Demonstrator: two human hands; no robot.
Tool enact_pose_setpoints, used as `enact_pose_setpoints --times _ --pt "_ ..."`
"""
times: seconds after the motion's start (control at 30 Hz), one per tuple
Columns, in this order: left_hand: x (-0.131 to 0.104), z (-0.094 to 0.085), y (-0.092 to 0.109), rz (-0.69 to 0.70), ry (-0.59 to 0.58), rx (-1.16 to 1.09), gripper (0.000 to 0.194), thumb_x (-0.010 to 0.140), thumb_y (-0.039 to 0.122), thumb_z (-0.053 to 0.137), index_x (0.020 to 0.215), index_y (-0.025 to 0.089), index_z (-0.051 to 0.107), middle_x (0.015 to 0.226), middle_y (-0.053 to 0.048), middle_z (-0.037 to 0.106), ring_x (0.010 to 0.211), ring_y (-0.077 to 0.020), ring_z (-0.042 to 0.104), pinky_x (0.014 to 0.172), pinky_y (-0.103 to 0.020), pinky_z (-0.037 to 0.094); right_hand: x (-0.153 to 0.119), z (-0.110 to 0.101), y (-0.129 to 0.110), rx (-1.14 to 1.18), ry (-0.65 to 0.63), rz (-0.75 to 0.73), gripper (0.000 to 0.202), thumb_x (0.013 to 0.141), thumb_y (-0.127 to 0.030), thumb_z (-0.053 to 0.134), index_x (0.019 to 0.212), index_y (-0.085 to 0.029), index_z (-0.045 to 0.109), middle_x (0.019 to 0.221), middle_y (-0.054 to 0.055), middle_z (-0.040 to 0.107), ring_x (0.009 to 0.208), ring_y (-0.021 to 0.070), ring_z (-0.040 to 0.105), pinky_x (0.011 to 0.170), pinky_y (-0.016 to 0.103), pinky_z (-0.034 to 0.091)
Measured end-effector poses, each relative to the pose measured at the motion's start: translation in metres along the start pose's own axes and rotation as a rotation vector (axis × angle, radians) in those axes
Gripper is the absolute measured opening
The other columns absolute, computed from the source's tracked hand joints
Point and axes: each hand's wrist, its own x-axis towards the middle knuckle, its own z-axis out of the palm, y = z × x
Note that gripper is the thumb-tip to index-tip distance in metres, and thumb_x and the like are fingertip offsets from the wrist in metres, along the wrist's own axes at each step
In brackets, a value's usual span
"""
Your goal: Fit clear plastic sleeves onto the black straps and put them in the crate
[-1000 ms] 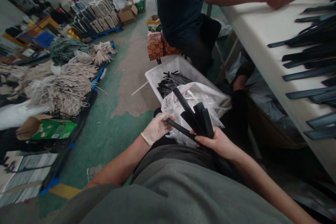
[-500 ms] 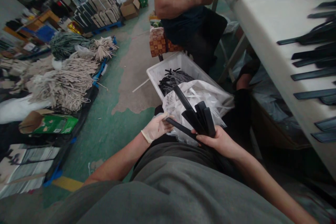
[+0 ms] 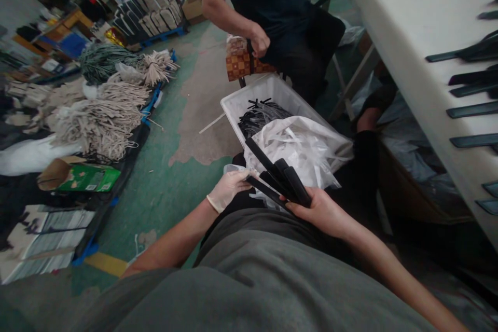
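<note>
My right hand (image 3: pixel 319 211) is closed round the lower ends of several flat black straps (image 3: pixel 292 182), which fan up and to the left. One strap (image 3: pixel 266 190) from this bunch slants across to my left hand (image 3: pixel 229 188), which wears a pale thin glove. The fingers there are pinched at that strap's tip. Some translucent plastic (image 3: pixel 234 168) shows just behind the gloved fingers. Below and beyond both hands lies a white plastic bag (image 3: pixel 291 140), draped over the near part of a white bin (image 3: pixel 230 114) with a heap of thin black strips (image 3: pixel 259 116) inside.
A co-worker (image 3: pixel 268 5) sits beyond the bin on a checked seat (image 3: pixel 237 59). At right stands a white table (image 3: pixel 412 15) with black straps along it. Bundles of beige cords (image 3: pixel 101 119) and a green box (image 3: pixel 93 177) lie on the left.
The bunch in my right hand has shifted slightly left and down. My gloved fingers have closed at the strap's tip. The co-worker's near hand has dropped from the table toward the seat.
</note>
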Motion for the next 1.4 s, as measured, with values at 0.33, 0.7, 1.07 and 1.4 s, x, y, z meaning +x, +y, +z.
enact_pose_setpoints --times 0.33,0.7,1.07,1.4 --pt "-0.006 0.004 -0.013 -0.153 0.021 -0.250 0.018 0.090 0.026 0.058 0.090 0.013 0.070 0.087 -0.010 0.072 0.078 -0.0174 0.070 0.077 -0.029 0.055 0.000 0.004 -0.002 0.034 -0.063 -0.004 0.022 0.076 -0.028 0.065 0.092 -0.016 0.073 0.086 0.003 0.076 0.078 0.0219 0.070 0.070 0.029 0.054" --pt "-0.021 0.014 -0.021 -0.130 0.074 -0.441 0.025 0.095 0.028 0.049 0.088 0.013 0.069 0.086 -0.008 0.071 0.079 -0.0164 0.068 0.078 -0.030 0.053 -0.002 0.011 -0.010 -0.023 -0.056 -0.035 0.018 0.078 -0.029 0.063 0.088 -0.016 0.072 0.085 0.004 0.076 0.078 0.0223 0.070 0.067 0.028 0.054" --pt "-0.022 0.024 -0.025 -0.062 0.019 -0.611 0.031 0.097 0.035 0.045 0.099 0.015 0.068 0.092 -0.007 0.072 0.087 -0.0159 0.067 0.085 -0.029 0.052 0.006 0.012 -0.007 0.005 -0.043 -0.039 0.020 0.075 -0.031 0.064 0.085 -0.016 0.073 0.081 0.004 0.075 0.073 0.0211 0.068 0.067 0.029 0.054" --pt "-0.017 0.031 -0.026 -0.077 0.137 -0.638 0.023 0.096 0.023 0.048 0.087 0.014 0.067 0.082 -0.004 0.071 0.076 -0.0119 0.067 0.081 -0.024 0.052 0.007 0.015 -0.005 0.007 -0.017 -0.045 0.023 0.075 -0.031 0.063 0.089 -0.016 0.072 0.083 0.005 0.075 0.076 0.0222 0.069 0.071 0.031 0.055"
